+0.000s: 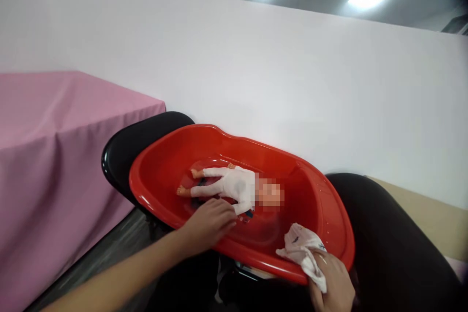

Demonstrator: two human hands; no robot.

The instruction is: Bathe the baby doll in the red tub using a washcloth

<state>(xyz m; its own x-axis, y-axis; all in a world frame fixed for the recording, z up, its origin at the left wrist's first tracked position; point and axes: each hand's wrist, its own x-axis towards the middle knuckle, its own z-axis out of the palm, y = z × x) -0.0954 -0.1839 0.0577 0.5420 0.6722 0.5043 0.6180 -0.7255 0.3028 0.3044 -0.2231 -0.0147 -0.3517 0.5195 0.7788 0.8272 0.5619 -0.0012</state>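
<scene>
A red plastic baby tub point(329, 204) rests across two black chairs. Inside it lies a doll in a white suit point(230, 186), legs pointing left. My left hand point(208, 222) reaches over the tub's near rim, fingers bent and resting against the doll's arm. At the tub's near right rim, my right hand point(334, 285) is closed on a small white cloth with pink print point(305, 251), which drapes over the rim.
A table under a pink cloth point(54, 146) stands at the left. One black chair point(135, 148) sits under the tub's left end, another point(395, 248) at the right. A white partition wall point(256, 68) runs behind.
</scene>
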